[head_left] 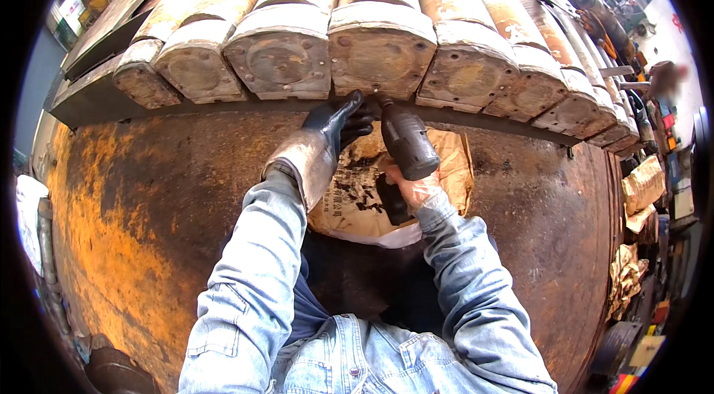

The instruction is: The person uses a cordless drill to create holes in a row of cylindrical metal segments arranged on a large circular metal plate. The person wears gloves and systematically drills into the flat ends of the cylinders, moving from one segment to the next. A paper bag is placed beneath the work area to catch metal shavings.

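Right hand is gripping dark bottle-shaped tool; gloved left hand is hanging partly curled near rusty end plate; cannot tell if holding anything.

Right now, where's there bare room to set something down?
Left: the rusty surface between the left sleeve and the dark pipe, below the metal cylinders. Right: the brown stretch between the right sleeve and the paper bundles. The middle is crowded: gloved left hand, right hand and dark tool by the paper sack.
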Demonstrator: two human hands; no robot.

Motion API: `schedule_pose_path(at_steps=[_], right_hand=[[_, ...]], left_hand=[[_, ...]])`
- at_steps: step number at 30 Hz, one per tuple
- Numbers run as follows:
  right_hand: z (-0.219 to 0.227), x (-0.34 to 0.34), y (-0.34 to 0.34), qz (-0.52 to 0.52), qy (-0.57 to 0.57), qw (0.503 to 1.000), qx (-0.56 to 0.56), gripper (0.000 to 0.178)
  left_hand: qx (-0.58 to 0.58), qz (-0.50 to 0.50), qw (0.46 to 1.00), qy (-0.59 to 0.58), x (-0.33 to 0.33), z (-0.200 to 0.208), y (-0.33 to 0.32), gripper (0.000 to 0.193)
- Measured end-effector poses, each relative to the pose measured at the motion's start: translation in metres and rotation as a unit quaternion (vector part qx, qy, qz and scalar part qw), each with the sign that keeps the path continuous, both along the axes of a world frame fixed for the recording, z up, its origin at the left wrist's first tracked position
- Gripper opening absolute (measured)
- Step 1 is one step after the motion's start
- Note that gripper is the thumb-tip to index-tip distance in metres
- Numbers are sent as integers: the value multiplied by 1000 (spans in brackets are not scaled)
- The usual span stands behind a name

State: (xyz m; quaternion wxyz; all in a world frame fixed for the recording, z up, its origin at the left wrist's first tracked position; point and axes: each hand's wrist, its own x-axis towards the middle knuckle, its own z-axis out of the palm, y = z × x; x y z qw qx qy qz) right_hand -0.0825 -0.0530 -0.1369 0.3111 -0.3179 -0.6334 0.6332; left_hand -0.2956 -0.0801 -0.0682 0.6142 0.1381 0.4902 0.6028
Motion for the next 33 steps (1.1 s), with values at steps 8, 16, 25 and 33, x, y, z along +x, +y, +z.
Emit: schedule_pose_path(at_steps=[8, 16, 25, 33], right_hand=[[65, 13, -30, -30, -22, 998, -58, 18], [93, 56, -47, -36, -44, 995, -85, 12], [112, 107, -63, -40, -73, 995, -64, 15], [112, 133, -73, -51, -78, 995, -41, 25]], left_hand=[[31, -121, 968, -218, 37, 1, 29, 53], [190, -154, 921, -303, 67, 1, 38, 49], [176, -77, 955, -225, 112, 28, 22, 38], [319, -90, 921, -203, 126, 28, 16, 37]])
